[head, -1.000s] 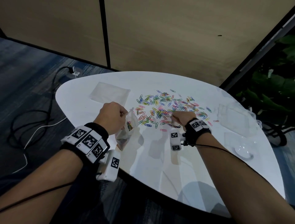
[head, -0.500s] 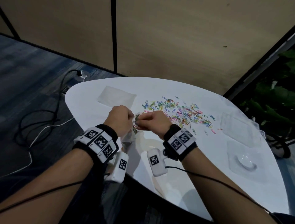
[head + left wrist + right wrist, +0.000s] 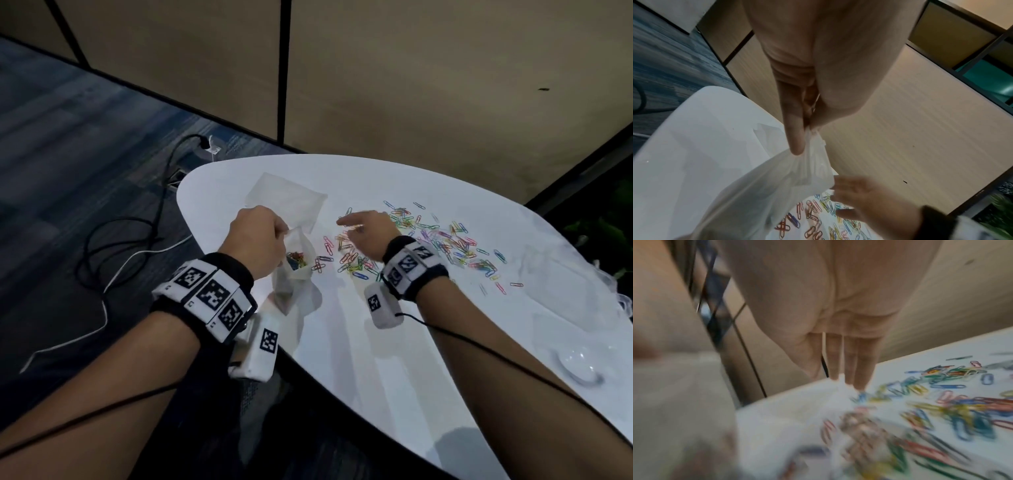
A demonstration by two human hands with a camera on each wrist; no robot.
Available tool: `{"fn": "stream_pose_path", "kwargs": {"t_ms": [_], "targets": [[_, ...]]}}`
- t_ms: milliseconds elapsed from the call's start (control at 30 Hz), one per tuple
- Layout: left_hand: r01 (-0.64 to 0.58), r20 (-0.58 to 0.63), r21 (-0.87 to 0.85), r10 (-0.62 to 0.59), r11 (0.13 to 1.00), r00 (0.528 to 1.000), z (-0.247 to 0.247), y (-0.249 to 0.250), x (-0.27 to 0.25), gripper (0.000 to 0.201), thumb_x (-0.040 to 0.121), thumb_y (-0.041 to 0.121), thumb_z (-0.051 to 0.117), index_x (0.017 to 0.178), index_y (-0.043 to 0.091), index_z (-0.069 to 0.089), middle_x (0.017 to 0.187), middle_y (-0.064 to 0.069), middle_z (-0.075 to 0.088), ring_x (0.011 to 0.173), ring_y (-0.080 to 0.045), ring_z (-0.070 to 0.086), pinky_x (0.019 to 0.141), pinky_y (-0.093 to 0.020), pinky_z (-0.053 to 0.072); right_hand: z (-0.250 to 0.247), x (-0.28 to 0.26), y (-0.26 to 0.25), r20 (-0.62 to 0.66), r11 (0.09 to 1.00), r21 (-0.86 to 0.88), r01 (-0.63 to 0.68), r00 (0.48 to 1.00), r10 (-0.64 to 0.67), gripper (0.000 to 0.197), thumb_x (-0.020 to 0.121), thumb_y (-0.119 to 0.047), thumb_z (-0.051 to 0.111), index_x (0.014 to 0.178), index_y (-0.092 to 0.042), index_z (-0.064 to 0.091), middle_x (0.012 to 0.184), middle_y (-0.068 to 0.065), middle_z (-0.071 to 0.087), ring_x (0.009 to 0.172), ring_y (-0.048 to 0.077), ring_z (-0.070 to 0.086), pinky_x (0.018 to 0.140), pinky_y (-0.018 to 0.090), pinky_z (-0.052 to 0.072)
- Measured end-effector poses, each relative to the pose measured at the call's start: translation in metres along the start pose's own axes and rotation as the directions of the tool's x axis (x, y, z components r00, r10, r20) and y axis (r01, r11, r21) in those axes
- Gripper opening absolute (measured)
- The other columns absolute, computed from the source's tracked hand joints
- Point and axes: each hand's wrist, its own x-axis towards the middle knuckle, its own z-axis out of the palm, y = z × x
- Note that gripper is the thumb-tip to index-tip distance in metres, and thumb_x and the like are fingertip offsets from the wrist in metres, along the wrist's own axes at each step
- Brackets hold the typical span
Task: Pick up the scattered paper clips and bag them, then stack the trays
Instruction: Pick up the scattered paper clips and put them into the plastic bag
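My left hand [image 3: 279, 234] pinches the rim of a clear plastic bag [image 3: 294, 274] and holds it up at the table's left edge, with several coloured clips [image 3: 296, 259] inside. In the left wrist view, thumb and finger pinch the bag [image 3: 781, 175] at its top. My right hand [image 3: 351, 224] hovers open, fingers straight, over the near left end of the scattered paper clips [image 3: 431, 240]. Its fingers [image 3: 851, 366] reach down to the clips [image 3: 953, 404]; that view is blurred. Two clear trays [image 3: 548, 274] [image 3: 579, 370] lie side by side at the right.
A second flat clear bag [image 3: 286, 200] lies on the white table [image 3: 394, 359] behind my left hand. Cables and a floor socket [image 3: 205, 145] lie on the carpet to the left. A wood wall stands close behind the table, with plants at the right.
My right hand carried clips from the pile to the bag's mouth, released them, and has swung back over the pile, empty. The left hand kept hold of the bag.
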Motion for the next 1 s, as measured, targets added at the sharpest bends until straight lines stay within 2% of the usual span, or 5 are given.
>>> {"fn": "stream_pose_path", "kwargs": {"t_ms": [133, 400, 600, 833, 1000], "targets": [[-0.02, 0.002, 0.025, 0.02, 0.999, 1.0, -0.002, 0.005, 0.002, 0.026, 0.089, -0.003, 0.051, 0.088, 0.001, 0.077, 0.083, -0.017, 0.075, 0.076, -0.035, 0.074, 0.082, -0.042, 0.062, 0.049, 0.018, 0.006, 0.279, 0.866, -0.449, 0.221, 0.955, -0.099, 0.064, 0.099, -0.041, 0.037, 0.155, -0.017, 0.015, 0.163, 0.006, 0.015, 0.147, 0.025, 0.024, 0.118, 0.043, 0.027], [-0.043, 0.013, 0.056, 0.043, 0.998, 0.999, -0.001, 0.006, 0.002, 0.023, 0.091, 0.001, 0.054, 0.092, 0.001, 0.078, 0.093, -0.02, 0.074, 0.08, -0.039, 0.073, 0.081, -0.043, 0.062, 0.088, -0.031, 0.043, 0.288, 0.549, -0.71, 0.441, 0.893, -0.346, 0.057, 0.102, -0.028, 0.035, 0.154, -0.02, 0.012, 0.163, 0.01, 0.011, 0.148, 0.037, 0.013, 0.117, 0.06, 0.015], [-0.033, 0.03, 0.079, 0.031, 0.996, 0.999, -0.001, 0.009, -0.003, 0.024, 0.089, -0.001, 0.057, 0.094, 0.007, 0.079, 0.092, -0.016, 0.076, 0.081, -0.035, 0.074, 0.083, -0.043, 0.062, 0.067, -0.03, 0.065, 0.264, 0.644, -0.683, 0.344, 0.939, -0.22, 0.062, 0.093, -0.005, 0.05, 0.149, -0.013, 0.025, 0.155, 0.011, 0.025, 0.132, 0.043, 0.037, 0.096, 0.049, 0.047], [-0.05, 0.054, 0.096, 0.045, 0.994, 0.998, 0.002, 0.011, -0.004, 0.026, 0.089, 0.0, 0.055, 0.093, 0.008, 0.079, 0.091, -0.017, 0.075, 0.082, -0.036, 0.074, 0.082, -0.042, 0.062, 0.035, -0.022, 0.06, 0.085, 0.792, -0.607, 0.069, 0.996, -0.023, 0.018, 0.088, -0.004, 0.055, 0.089, -0.008, 0.073, 0.1, 0.011, 0.071, 0.087, 0.025, 0.066, 0.078, 0.03, 0.055], [-0.052, 0.08, 0.106, 0.044, 0.993, 0.996, 0.008, 0.019, -0.005, 0.028, 0.09, 0.001, 0.054, 0.102, 0.01, 0.077, 0.099, -0.018, 0.073, 0.088, -0.037, 0.073, 0.088, -0.041, 0.06, 0.002, -0.02, 0.061, -0.196, 0.951, 0.135, -0.28, 0.933, 0.302, 0.013, 0.084, -0.008, 0.073, 0.095, -0.011, 0.079, 0.091, 0.004, 0.077, 0.078, 0.013, 0.072, 0.074, 0.02, 0.056]]}}
